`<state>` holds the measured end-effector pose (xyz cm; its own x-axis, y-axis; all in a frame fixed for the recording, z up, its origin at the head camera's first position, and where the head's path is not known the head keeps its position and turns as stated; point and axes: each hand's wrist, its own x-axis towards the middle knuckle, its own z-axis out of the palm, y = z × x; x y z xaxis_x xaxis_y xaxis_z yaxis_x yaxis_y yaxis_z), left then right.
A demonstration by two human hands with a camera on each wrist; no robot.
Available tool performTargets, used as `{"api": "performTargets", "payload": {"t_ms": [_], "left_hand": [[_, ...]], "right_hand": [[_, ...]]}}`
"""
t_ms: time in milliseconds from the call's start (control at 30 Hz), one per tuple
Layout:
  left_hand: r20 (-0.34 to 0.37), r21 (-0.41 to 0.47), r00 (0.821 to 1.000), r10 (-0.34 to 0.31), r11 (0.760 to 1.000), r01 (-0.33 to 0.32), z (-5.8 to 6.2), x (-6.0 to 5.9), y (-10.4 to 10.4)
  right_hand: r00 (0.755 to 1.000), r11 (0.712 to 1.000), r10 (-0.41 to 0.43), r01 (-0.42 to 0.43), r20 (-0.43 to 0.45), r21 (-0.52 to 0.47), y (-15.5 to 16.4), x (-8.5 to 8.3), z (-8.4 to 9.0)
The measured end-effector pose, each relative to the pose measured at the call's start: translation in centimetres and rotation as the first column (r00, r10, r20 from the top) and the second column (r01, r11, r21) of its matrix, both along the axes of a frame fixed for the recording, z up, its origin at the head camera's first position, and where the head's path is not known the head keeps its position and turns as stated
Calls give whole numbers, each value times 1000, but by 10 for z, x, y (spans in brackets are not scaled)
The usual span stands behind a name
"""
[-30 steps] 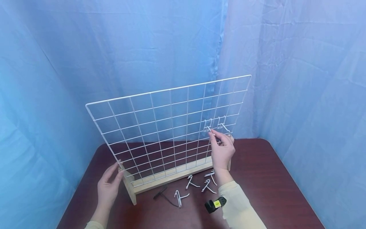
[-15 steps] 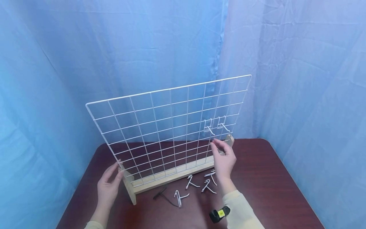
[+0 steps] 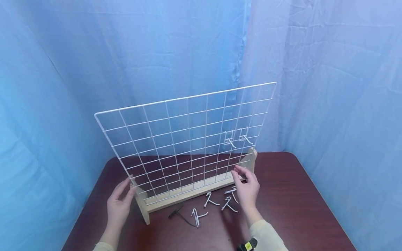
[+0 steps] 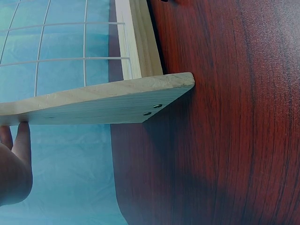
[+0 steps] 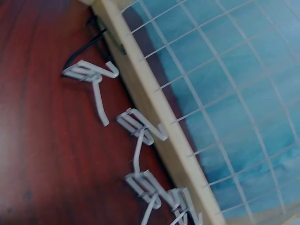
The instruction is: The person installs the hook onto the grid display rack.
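A white wire grid panel [image 3: 176,139] stands upright in a wooden base [image 3: 188,191] on a dark red table [image 3: 282,195]. Two white hooks [image 3: 236,137] hang side by side on its right part. My left hand [image 3: 127,188] rests with straight fingers against the base's left wooden foot [image 4: 93,101]; its fingertips [image 4: 16,140] show behind that foot. My right hand [image 3: 243,176] hovers empty with relaxed fingers in front of the base's right end. Just under it, several loose white hooks [image 3: 220,202] lie on the table; the right wrist view shows these hooks [image 5: 140,129] beside the base rail [image 5: 150,103].
A thin black cable [image 3: 177,213] lies on the table in front of the base. Blue curtains [image 3: 329,87] close in the back and both sides. Bare table surface lies to the right of the panel and along the near edge.
My right hand has dropped from the hung left hook down to just above the base and the loose hooks, holding nothing. The left hand and the panel have stayed put.
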<state>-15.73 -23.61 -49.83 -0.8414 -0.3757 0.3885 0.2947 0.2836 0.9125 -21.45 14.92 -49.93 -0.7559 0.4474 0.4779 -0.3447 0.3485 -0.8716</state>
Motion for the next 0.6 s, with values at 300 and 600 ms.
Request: {"api": "performTargets", "payload": {"t_ms": [300, 600], "left_hand": [[15, -11, 1000, 7, 1000, -7, 0, 0, 0], [19, 5, 1000, 24, 1000, -24, 1, 0, 1]], "right_hand": [[1000, 997, -10, 8, 21, 82, 15, 9, -34], [996, 993, -35, 24, 86, 118, 27, 17, -62]]}}
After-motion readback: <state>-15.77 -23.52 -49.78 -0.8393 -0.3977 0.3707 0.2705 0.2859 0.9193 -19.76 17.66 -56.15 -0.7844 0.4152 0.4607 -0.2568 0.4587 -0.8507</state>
